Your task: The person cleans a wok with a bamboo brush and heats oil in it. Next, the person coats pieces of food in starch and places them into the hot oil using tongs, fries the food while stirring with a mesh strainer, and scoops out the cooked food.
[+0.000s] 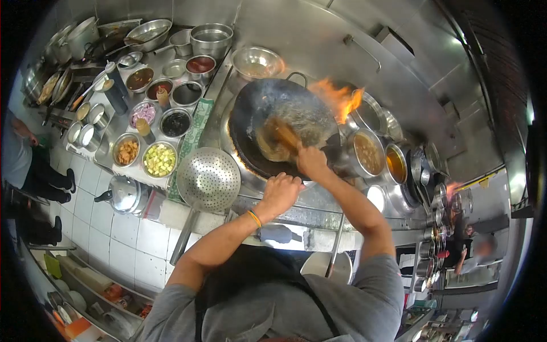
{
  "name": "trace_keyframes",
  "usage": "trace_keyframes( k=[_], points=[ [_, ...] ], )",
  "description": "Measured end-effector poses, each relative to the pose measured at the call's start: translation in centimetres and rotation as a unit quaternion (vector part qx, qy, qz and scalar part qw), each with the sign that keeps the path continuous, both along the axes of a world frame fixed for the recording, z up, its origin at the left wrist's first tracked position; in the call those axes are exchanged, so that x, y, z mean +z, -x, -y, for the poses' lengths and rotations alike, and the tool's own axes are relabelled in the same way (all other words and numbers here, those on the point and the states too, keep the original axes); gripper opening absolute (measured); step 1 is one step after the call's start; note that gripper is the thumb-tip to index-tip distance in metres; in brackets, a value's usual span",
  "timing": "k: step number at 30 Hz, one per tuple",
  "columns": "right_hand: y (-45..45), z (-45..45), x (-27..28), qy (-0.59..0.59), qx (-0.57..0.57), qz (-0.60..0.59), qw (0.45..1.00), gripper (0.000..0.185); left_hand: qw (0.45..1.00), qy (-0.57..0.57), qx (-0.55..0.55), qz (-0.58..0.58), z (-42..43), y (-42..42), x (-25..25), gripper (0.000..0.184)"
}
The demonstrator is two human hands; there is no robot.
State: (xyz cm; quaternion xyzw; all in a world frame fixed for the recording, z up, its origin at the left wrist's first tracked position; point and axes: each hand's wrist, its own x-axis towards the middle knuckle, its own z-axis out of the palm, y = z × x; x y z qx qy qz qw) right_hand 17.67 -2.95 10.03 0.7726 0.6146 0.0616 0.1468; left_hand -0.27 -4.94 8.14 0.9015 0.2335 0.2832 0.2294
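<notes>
A large dark wok (256,97) sits tilted over the burner, with murky, frothy liquid (310,128) inside. My left hand (282,192) is closed at the wok's near edge; the part it grips is mostly hidden under the fingers. In the wok, a brown bamboo wok brush (280,135) is smeared by motion, its near end wrapped in my closed right hand (312,162). Orange flames (339,102) rise past the wok's right rim.
A perforated skimmer (208,179) lies left of the wok. Several bowls of sauces and cut food, including green cubes (159,160), stand further left. Pots of broth (369,153) and orange liquid (396,162) stand right. Another person (34,154) stands at far left.
</notes>
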Motion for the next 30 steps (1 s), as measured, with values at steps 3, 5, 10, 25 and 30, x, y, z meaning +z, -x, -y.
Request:
trace_keyframes(
  k=[3, 5, 10, 25, 30],
  points=[
    [0.2, 2.7, 2.8, 0.039, -0.021, -0.025, 0.999, 0.035, 1.000, 0.005, 0.002, 0.003, 0.1, 0.0, -0.1, 0.027],
    [-2.5, 1.6, 2.7, 0.016, -0.085, -0.013, 0.996, 0.030, 1.000, 0.005, 0.004, 0.003, 0.1, 0.0, -0.1, 0.027],
    [-1.8, 0.3, -1.6, 0.005, -0.054, 0.048, 0.997, 0.049, 1.000, -0.002, 0.002, 0.004, 0.0, 0.1, -0.2, 0.027],
    [-5.1, 1.1, -1.5, -0.066, -0.084, -0.031, 0.994, 0.055, 1.000, 0.013, 0.006, 0.018, -0.2, 0.1, -0.5, 0.028],
    [-4.9, -5.6, -5.2, -0.226, -0.190, -0.069, 0.953, 0.053, 1.000, -0.006, 0.000, 0.001, -0.3, 0.1, 0.0, 0.028]
  ],
)
